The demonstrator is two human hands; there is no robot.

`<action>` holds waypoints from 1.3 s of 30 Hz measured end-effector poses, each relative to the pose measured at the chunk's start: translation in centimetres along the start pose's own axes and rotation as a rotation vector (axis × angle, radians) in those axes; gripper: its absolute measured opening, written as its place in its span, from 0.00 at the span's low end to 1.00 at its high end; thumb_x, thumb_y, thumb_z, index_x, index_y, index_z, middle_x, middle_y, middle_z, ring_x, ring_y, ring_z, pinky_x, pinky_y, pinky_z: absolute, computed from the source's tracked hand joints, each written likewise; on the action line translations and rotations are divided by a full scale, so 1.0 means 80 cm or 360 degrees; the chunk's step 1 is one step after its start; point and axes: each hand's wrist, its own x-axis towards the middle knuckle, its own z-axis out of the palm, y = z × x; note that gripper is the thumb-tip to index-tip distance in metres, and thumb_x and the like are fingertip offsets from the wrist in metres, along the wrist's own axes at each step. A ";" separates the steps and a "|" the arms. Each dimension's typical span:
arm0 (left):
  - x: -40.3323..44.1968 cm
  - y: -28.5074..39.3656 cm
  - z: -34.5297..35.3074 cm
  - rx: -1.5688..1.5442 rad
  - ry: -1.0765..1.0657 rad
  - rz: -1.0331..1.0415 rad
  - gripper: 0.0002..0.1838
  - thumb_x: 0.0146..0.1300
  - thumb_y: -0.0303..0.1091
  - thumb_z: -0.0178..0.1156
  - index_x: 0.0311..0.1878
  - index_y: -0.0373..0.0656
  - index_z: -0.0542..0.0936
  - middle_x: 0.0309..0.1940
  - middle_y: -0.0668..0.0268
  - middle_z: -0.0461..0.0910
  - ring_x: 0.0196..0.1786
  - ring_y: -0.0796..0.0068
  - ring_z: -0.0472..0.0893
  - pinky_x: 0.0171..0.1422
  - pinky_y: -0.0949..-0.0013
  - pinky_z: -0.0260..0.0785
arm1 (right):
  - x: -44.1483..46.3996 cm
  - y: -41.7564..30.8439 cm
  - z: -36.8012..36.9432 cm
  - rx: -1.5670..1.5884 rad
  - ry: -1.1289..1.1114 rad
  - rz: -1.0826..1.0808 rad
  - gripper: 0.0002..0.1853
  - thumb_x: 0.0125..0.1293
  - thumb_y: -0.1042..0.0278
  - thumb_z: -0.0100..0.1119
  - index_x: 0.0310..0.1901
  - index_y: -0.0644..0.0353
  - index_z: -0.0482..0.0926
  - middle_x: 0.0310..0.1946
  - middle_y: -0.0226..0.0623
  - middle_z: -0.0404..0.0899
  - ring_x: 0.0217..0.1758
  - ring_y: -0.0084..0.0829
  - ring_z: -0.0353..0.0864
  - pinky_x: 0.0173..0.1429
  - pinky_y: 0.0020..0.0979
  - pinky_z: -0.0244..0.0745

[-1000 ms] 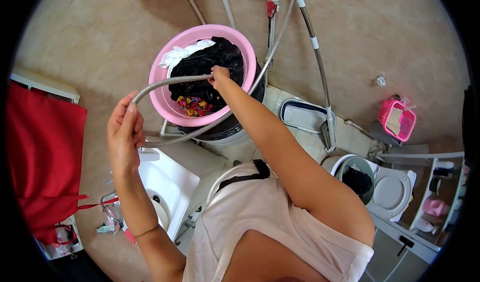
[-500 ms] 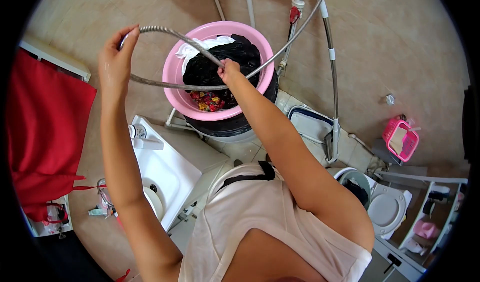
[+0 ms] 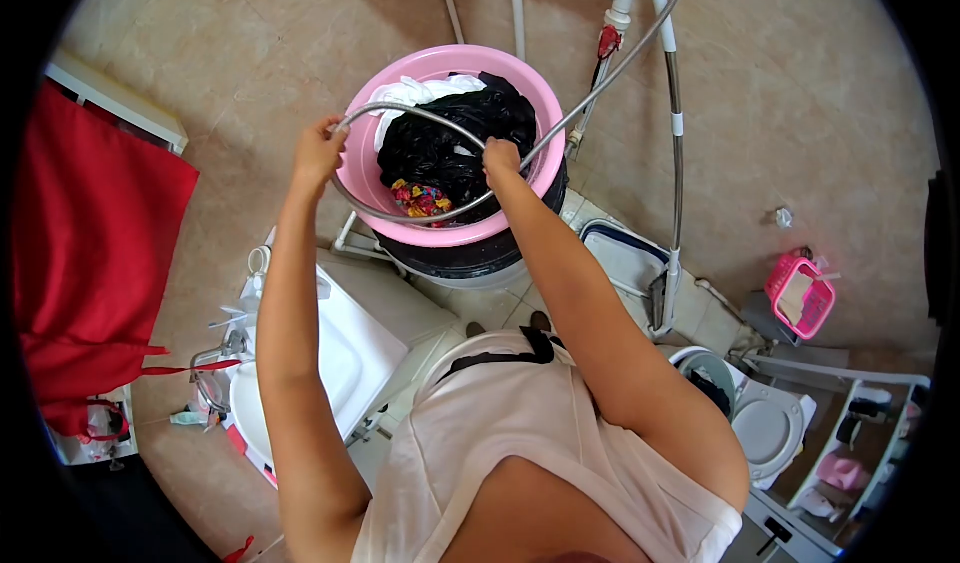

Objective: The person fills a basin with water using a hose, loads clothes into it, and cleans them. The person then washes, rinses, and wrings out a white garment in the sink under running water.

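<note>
Hose (image 3: pixel 408 108) is curving over the tub (image 3: pixel 440 56) because our left hand (image 3: pixel 320 151) at nine o'clock and right hand (image 3: pixel 502 157) towards three are gripping it (probably holding its loop wide).

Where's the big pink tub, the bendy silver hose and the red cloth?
Pink tub (image 3: pixel 550 113): head view, on its right rim.
Silver hose (image 3: pixel 605 82): head view, on the stretch beyond the tub.
Red cloth (image 3: pixel 100 253): head view, on its middle.

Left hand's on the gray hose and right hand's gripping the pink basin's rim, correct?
Not the right hand: the head view shows it on the gray hose too, above the pink basin, not gripping the rim. Left hand is on the hose, as stated.
</note>
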 end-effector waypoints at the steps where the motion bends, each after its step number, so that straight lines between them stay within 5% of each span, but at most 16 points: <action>1: 0.003 -0.016 0.010 0.0097 0.0033 0.0011 0.14 0.63 0.35 0.62 0.51 0.43 0.79 0.24 0.69 0.76 0.22 0.81 0.73 0.24 0.74 0.66 | -0.004 -0.005 -0.012 -0.0104 -0.0093 0.0105 0.23 0.70 0.53 0.42 0.49 0.62 0.81 0.48 0.51 0.81 0.53 0.52 0.80 0.59 0.46 0.71; 3: 0.007 -0.047 0.030 0.0294 0.0098 0.0036 0.13 0.64 0.30 0.59 0.51 0.44 0.78 0.24 0.70 0.76 0.25 0.80 0.75 0.28 0.73 0.68 | -0.017 -0.010 -0.021 -0.0241 0.0044 0.0012 0.23 0.70 0.52 0.42 0.50 0.62 0.80 0.49 0.52 0.80 0.54 0.52 0.79 0.59 0.47 0.71; 6: 0.011 -0.094 0.057 0.0570 0.0298 0.0220 0.12 0.59 0.30 0.61 0.48 0.45 0.79 0.29 0.58 0.82 0.34 0.59 0.83 0.38 0.59 0.73 | -0.046 -0.024 -0.032 -0.0390 0.0214 0.0017 0.24 0.71 0.49 0.43 0.54 0.60 0.77 0.57 0.51 0.73 0.61 0.52 0.71 0.63 0.51 0.68; 10: -0.023 -0.076 0.086 0.0857 0.0434 0.0268 0.20 0.58 0.27 0.59 0.55 0.44 0.74 0.40 0.55 0.81 0.42 0.53 0.81 0.48 0.55 0.72 | -0.052 -0.024 -0.022 -0.0466 0.0376 0.0002 0.19 0.72 0.54 0.44 0.55 0.57 0.74 0.56 0.48 0.70 0.62 0.49 0.69 0.62 0.51 0.68; 14: -0.037 -0.071 0.102 0.0972 0.0523 0.0258 0.26 0.57 0.30 0.62 0.61 0.42 0.71 0.52 0.52 0.75 0.54 0.50 0.75 0.57 0.55 0.68 | -0.054 -0.020 -0.012 -0.0724 0.0441 -0.0130 0.14 0.72 0.63 0.43 0.53 0.57 0.72 0.53 0.47 0.70 0.59 0.48 0.71 0.60 0.49 0.69; 20: -0.038 -0.099 0.111 0.0926 0.0578 0.0514 0.29 0.55 0.33 0.65 0.61 0.40 0.72 0.56 0.49 0.72 0.59 0.47 0.70 0.65 0.55 0.63 | -0.050 -0.013 -0.016 -0.1075 0.0375 -0.0363 0.12 0.70 0.67 0.44 0.50 0.59 0.73 0.49 0.44 0.74 0.52 0.46 0.78 0.54 0.43 0.75; 25: -0.061 -0.108 0.132 0.0985 0.0377 0.0716 0.33 0.53 0.34 0.67 0.64 0.41 0.71 0.64 0.48 0.66 0.65 0.47 0.66 0.69 0.53 0.59 | -0.040 -0.014 -0.038 -0.1624 0.0032 -0.0684 0.11 0.64 0.70 0.53 0.47 0.57 0.80 0.49 0.42 0.78 0.51 0.45 0.81 0.54 0.40 0.76; 30: -0.080 -0.100 0.142 0.1075 0.0025 0.0809 0.34 0.52 0.36 0.68 0.64 0.43 0.72 0.62 0.53 0.69 0.64 0.49 0.68 0.67 0.54 0.61 | -0.047 -0.018 -0.067 -0.1952 -0.0446 -0.0711 0.13 0.62 0.70 0.55 0.46 0.58 0.84 0.52 0.44 0.79 0.54 0.45 0.81 0.56 0.39 0.75; 34: -0.080 -0.095 0.137 0.0961 -0.0183 0.0799 0.27 0.50 0.35 0.69 0.56 0.42 0.77 0.51 0.58 0.76 0.53 0.55 0.74 0.60 0.58 0.66 | -0.038 -0.005 -0.065 -0.1968 -0.0393 -0.0779 0.14 0.63 0.67 0.55 0.48 0.61 0.81 0.56 0.47 0.76 0.56 0.45 0.80 0.55 0.40 0.76; 39: -0.082 -0.093 0.132 0.0837 -0.0435 0.0727 0.11 0.55 0.38 0.66 0.37 0.43 0.84 0.31 0.61 0.82 0.44 0.59 0.80 0.48 0.58 0.72 | -0.054 -0.003 -0.053 -0.1645 0.0155 -0.0789 0.13 0.65 0.66 0.53 0.49 0.62 0.75 0.50 0.45 0.73 0.49 0.43 0.82 0.48 0.38 0.79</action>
